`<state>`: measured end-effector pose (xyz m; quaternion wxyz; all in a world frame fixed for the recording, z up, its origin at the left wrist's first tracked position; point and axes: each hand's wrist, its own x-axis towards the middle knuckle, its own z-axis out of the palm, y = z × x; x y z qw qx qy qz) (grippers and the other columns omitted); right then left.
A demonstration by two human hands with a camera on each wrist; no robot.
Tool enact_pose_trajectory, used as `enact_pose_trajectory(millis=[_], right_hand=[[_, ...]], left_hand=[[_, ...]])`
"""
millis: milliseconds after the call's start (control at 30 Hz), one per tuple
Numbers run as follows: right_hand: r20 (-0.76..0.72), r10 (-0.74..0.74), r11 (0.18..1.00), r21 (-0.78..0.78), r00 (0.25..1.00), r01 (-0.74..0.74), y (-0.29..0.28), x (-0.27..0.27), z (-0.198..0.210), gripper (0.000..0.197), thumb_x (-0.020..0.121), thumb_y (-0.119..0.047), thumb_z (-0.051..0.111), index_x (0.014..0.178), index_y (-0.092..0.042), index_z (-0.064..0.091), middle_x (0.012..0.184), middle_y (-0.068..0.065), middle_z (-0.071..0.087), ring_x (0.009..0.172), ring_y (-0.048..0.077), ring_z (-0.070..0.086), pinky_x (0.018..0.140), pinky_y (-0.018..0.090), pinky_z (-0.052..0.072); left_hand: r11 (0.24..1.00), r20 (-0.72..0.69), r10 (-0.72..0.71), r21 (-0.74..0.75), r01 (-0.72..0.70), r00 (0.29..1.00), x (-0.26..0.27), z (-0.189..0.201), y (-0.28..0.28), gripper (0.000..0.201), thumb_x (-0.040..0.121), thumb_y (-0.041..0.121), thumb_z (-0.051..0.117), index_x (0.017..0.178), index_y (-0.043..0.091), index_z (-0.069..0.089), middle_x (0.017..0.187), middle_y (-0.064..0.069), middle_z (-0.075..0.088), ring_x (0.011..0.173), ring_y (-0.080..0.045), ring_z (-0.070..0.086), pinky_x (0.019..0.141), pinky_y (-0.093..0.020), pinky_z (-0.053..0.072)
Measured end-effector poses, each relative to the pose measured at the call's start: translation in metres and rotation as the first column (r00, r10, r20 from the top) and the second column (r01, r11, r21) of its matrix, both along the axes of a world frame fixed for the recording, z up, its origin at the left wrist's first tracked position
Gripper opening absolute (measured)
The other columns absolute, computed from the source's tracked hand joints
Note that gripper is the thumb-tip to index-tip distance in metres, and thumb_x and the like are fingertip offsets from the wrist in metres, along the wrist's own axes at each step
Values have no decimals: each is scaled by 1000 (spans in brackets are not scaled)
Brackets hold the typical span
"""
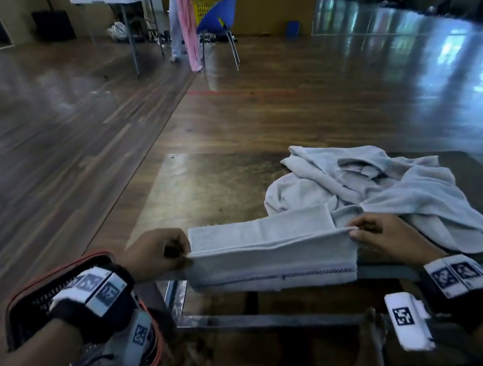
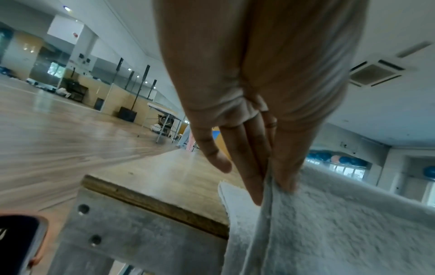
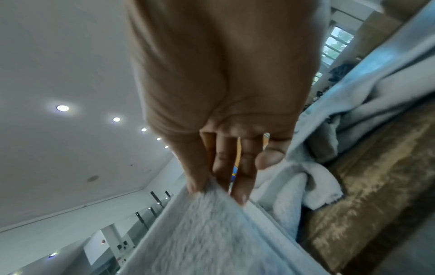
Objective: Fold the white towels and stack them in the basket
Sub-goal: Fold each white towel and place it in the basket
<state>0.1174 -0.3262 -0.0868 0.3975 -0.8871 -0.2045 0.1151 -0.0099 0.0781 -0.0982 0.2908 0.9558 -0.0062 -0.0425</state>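
Wooden desk (image 1: 202, 182) carries a heap of unfolded towels (image 1: 391, 185); nearer the person than that heap, left hand (image 1: 153, 254) and right hand (image 1: 389, 237) each pinch a top corner of a half-folded white towel (image 1: 272, 264), probably aligning edges; basket (image 1: 20, 303) waits left

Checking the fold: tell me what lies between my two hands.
In the head view, the towel spans the whole stretch. The left hand pinches one top corner, the right hand the other; its lower half hangs over the table edge.

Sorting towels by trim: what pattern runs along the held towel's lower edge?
A dark stitched band across the white towel, near its hanging hem; clearest in the head view.
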Motion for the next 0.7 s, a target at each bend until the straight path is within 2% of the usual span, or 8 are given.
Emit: enact_pose_trajectory(millis=[100,200,267,400,433,533,633,700], right_hand=[[84,-123,992,-9,989,124,9,14,2,13,86,-10,63,99,-11,68,90,4,68,84,13,63,72,21,47],[139,-162,987,2,977,163,24,38,-1,14,87,-14,63,100,-13,68,90,3,67,78,6,60,65,15,43],[176,-152,983,-74,973,167,36,53,-8,11,86,-14,64,96,-13,68,92,4,67,80,9,58,66,19,42],[284,-64,934,-320,957,158,50,73,-22,7,82,-14,64,88,-15,68,101,7,64,100,25,55,89,41,44],[290,-36,917,-370,956,147,51,75,-23,8,82,-16,63,88,-16,68,102,6,65,101,27,56,91,43,44],[271,-19,900,-414,962,134,53,79,-25,7,82,-19,61,87,-22,65,97,1,68,97,24,60,92,45,45],[248,-34,908,-396,968,133,52,78,-22,11,81,-18,62,86,-27,64,95,-1,69,94,21,62,92,45,47],[280,-49,928,-342,959,148,53,76,-16,19,82,-12,61,98,-20,66,101,5,69,97,24,61,93,44,47]], left_hand=[[999,55,45,-26,-44,997,19,5,-2,24,71,12,77,76,28,60,79,1,68,75,-14,65,66,-19,47],[993,54,119,16,-120,991,44,0,5,12,76,17,74,87,18,68,83,-1,69,77,-14,63,65,-16,42],[986,39,132,99,-135,990,57,-8,12,16,79,22,71,92,14,69,87,-2,69,75,-13,60,65,-17,41],[969,-41,84,235,-73,996,72,-20,15,22,84,30,65,100,15,65,95,1,63,84,-16,59,75,-29,48],[961,-55,64,271,-47,996,73,-22,14,22,85,30,63,102,16,63,98,0,63,87,-18,57,78,-33,48],[960,-66,41,280,-21,997,77,-27,9,19,86,25,60,102,16,61,104,-4,63,93,-22,56,83,-37,48],[960,-82,37,279,-13,996,78,-29,4,12,85,19,60,96,15,59,103,-6,63,88,-19,53,78,-31,46],[964,-64,53,262,-35,997,77,-21,1,11,82,15,62,92,16,58,100,-6,62,85,-18,52,75,-31,46]])
